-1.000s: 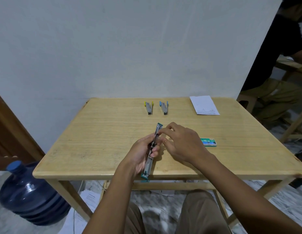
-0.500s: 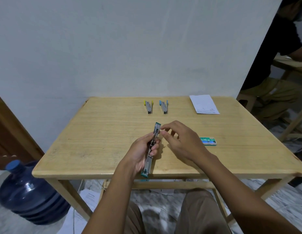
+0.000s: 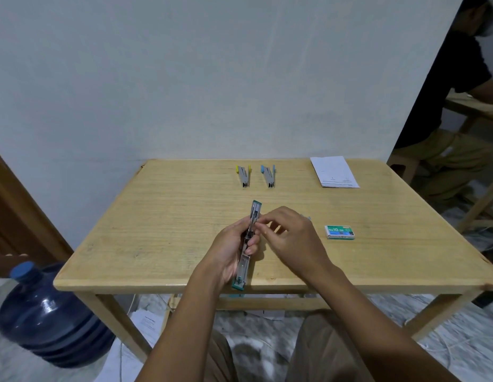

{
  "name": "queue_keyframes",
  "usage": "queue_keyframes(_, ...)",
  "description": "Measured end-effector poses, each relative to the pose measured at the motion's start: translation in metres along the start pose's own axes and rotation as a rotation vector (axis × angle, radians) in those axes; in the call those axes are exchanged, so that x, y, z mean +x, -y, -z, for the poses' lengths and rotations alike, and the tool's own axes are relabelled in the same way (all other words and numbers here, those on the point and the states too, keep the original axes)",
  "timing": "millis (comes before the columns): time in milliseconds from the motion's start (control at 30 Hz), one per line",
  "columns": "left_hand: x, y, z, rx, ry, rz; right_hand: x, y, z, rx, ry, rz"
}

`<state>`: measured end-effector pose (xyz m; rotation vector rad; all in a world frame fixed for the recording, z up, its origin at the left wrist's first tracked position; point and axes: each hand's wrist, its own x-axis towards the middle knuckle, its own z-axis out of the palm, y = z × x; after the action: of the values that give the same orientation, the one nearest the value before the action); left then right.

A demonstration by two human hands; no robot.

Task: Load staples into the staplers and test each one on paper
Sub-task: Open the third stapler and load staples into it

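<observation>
A teal stapler (image 3: 255, 210) lies unfolded flat, its length running from the table's middle to the front edge. My left hand (image 3: 231, 250) grips it round the middle. My right hand (image 3: 290, 238) is beside it, thumb and forefinger pinched together at the stapler's open metal channel; whether staples sit between the fingertips is too small to tell. A green staple box (image 3: 339, 232) lies to the right of my right hand. A yellow-tipped stapler (image 3: 243, 176) and a blue-tipped stapler (image 3: 268, 176) lie side by side at the back. White paper (image 3: 333, 172) lies at the back right.
The wooden table (image 3: 157, 230) stands against a white wall. A blue water jug (image 3: 46, 312) stands on the floor at the left. Papers lie on the floor under the table. Another person sits at a second table at the far right (image 3: 460, 106).
My right hand has shifted slightly, its fingertips drawing together at the stapler's channel. My left hand keeps the same grip on the teal stapler.
</observation>
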<state>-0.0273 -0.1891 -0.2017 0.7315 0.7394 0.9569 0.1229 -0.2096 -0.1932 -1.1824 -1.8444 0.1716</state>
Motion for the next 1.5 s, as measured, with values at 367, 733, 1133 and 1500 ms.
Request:
queue_keyframes(367,0.003,0.002,-0.003,-0.039,0.035,-0.032,0.012,-0.001,-0.008,-0.052,0.088,-0.212)
queue_keyframes(733,0.002,0.000,-0.003,-0.052,0.023,-0.031,0.018,0.004,-0.013,-0.081,0.012,-0.287)
queue_keyframes(1133,0.003,-0.001,0.003,-0.217,-0.030,-0.010,-0.017,0.004,0.003,0.106,0.357,-0.159)
queue_keyframes(1500,0.008,-0.001,0.008,-0.366,-0.101,-0.024,-0.025,0.012,0.011,-0.029,0.543,-0.003)
